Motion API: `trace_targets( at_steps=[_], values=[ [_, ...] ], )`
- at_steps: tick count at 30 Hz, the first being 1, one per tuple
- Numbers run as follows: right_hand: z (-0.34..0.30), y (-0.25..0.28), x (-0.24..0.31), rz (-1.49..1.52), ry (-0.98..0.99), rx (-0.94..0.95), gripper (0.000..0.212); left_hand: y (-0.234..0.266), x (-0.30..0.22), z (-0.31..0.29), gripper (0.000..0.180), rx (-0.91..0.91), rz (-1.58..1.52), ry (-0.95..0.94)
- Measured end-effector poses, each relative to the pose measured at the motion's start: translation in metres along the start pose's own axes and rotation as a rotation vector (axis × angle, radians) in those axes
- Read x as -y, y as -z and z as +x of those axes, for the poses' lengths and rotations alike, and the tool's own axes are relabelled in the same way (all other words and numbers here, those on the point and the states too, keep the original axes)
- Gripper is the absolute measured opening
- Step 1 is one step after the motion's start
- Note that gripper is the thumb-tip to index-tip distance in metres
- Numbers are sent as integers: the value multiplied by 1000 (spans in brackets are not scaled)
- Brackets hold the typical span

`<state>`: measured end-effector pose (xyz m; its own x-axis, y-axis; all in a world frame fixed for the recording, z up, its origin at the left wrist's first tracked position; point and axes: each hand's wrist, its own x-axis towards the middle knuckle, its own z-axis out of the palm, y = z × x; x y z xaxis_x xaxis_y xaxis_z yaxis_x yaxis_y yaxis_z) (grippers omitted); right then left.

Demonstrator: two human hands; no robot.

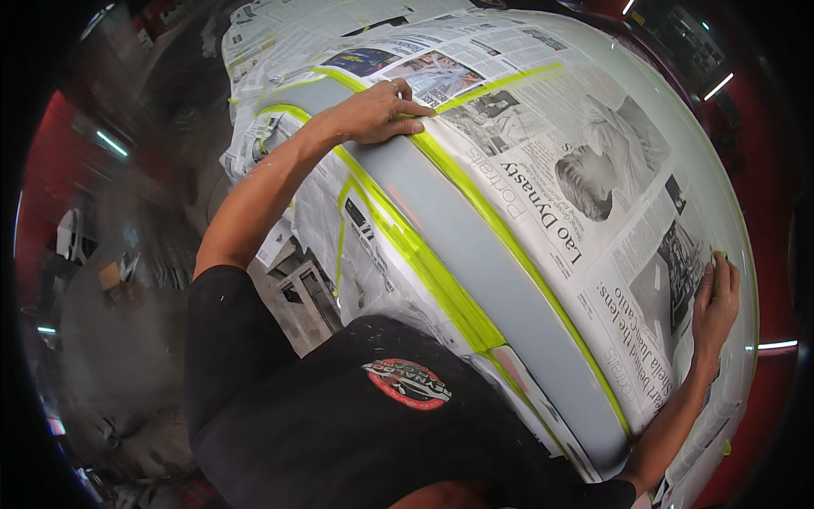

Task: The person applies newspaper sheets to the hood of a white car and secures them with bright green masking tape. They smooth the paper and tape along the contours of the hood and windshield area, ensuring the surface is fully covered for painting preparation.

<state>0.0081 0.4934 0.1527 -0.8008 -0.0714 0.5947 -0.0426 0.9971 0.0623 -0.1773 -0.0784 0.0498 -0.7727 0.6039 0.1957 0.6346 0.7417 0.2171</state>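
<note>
My left hand (381, 112) is at the upper corner of a newspaper sheet (543, 178). Its thumb and index finger close on the sheet's taped edge, where strips of yellow-green masking tape (483, 208) meet. Below that hand, a smooth grey band of car body panel (475, 254) curves toward my front, bordered by tape on both sides. At the sheet's far right side is my right hand (716, 305), its fingers drawn together near the sheet's edge. A small bit of yellow-green tape (719, 253) shows at those fingertips, partly hidden by them.
More newspaper (407, 51) covers the panel at the back and left. Bare pale bodywork (712, 161) curves along the right. A wide tape patch (449, 305) runs beside my black shirt (322, 416). Dusty workshop floor (127, 356) and red surroundings (772, 254) lie beyond.
</note>
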Motion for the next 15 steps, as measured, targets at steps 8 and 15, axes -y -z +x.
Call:
trace_targets(
  at_steps=[8,15],
  values=[
    [-32,2,-7,95,-124,-251,35,20,-26,15,48,-13,110,-109],
    [-30,23,-38,117,-599,-190,69,11,-106,53,33,-311,-60,-1]
  ],
)
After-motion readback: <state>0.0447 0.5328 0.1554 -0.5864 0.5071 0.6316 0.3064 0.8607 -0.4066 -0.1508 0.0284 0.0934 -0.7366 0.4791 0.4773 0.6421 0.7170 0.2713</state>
